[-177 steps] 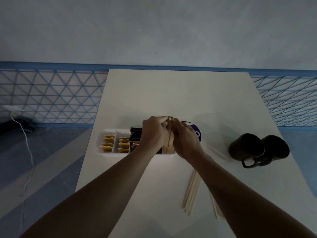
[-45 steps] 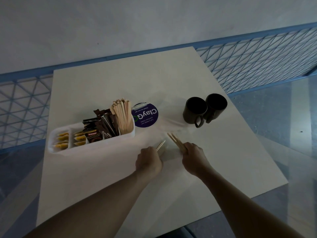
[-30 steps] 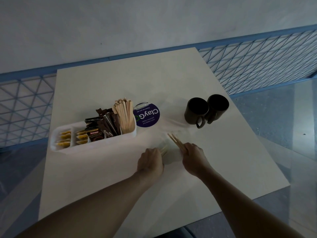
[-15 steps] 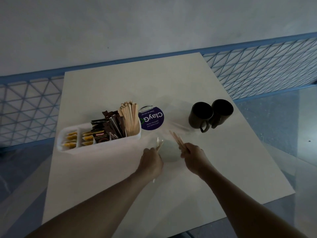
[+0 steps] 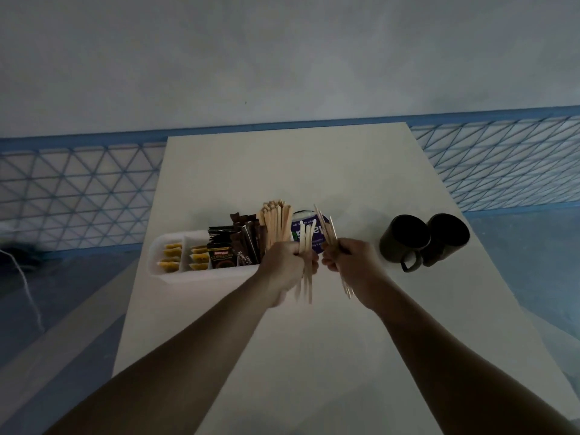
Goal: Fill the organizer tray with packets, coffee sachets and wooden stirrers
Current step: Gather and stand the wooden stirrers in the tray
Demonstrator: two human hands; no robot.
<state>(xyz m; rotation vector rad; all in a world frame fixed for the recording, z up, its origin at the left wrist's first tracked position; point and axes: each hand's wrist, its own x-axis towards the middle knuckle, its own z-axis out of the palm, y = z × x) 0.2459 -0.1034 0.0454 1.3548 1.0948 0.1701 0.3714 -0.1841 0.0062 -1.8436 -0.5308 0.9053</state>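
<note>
A white organizer tray stands on the table's left half. It holds yellow packets at its left, dark coffee sachets in the middle and upright wooden stirrers at its right end. My left hand grips a small bundle of stirrers upright, just in front of the tray's right end. My right hand grips a second bundle of stirrers, tilted, close beside the left hand.
A round purple-labelled lid lies behind my hands, to the right of the tray. Two dark mugs stand together at the right. The white table ends at a blue mesh railing beyond.
Both hands have lifted their stirrers off the table and risen toward the tray's right end. The view has tilted up and squared to the table.
</note>
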